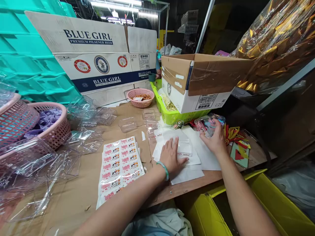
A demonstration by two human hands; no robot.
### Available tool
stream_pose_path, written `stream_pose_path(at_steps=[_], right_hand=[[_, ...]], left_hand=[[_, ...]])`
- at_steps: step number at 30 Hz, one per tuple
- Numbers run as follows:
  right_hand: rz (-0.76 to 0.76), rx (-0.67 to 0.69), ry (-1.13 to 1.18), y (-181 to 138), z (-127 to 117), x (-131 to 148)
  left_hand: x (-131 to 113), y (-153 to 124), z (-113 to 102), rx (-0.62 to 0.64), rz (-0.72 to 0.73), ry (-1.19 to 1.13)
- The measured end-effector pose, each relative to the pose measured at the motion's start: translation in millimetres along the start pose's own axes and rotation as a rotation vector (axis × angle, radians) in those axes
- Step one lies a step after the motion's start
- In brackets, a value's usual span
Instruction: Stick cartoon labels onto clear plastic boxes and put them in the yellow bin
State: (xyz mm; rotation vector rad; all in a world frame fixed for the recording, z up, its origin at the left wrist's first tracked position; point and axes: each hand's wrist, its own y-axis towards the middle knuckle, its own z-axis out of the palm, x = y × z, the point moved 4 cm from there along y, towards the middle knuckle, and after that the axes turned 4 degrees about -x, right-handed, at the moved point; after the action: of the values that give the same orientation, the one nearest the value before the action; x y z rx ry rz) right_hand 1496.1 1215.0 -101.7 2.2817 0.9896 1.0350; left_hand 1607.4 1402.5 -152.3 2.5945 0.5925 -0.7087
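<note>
On the brown cardboard-covered table (81,183), the left hand (171,157) lies flat, fingers spread, on a stack of white paper sheets (197,154). Just beyond the sheets, the right hand (216,139) grips a clear plastic packet of colourful items (205,124), beside the green plastic basket (172,116).

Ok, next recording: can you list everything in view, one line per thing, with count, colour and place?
sticker sheets: a few, white with pink and orange stickers, table centre
white sheets: a loose pile, white, under the left hand
clear plastic trays: many, transparent, scattered across the table's left
pink baskets: three, pink, two at left, one at the back
green basket: one, lime, under the open carton
open carton: one, brown and white, right of centre
beer cartons: stacked, white and blue, back
teal crates: stacked, far left
gold foil bag: one, upper right
left hand: flat on the white sheets
right hand: touching a small clear packet
</note>
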Motion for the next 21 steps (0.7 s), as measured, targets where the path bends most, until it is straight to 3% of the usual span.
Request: stream_pose_path(at_steps=[3,7,10,14,16,18,20,21], right_hand=[[-0.044,0.043,0.068,-13,-6,9],[-0.083,0.126,0.097,-28,4,12],[-0.103,0.163,0.056,-29,15,4],[-0.005,0.046,0.062,-24,14,-3],[0.005,-0.038,0.109,-27,5,4],[-0.031,-0.029,0.201,-33,-3,19],[-0.047,0.05,0.336,-43,-9,37],[-0.031,0.085,0.403,-49,-10,47]], left_hand=[[-7,41,-22,-0.21,-0.005,-0.001],[0,99,-28,-0.148,-0.133,0.046],[4,118,-24,-0.143,-0.119,0.007],[5,112,-40,-0.261,-0.025,-0.073],[9,100,-62,-0.355,-0.001,-0.152],[19,84,-88,-0.425,-0.044,-0.386],[32,64,-103,-0.338,-0.148,-0.767],[35,52,-105,-0.214,-0.204,-0.949]])
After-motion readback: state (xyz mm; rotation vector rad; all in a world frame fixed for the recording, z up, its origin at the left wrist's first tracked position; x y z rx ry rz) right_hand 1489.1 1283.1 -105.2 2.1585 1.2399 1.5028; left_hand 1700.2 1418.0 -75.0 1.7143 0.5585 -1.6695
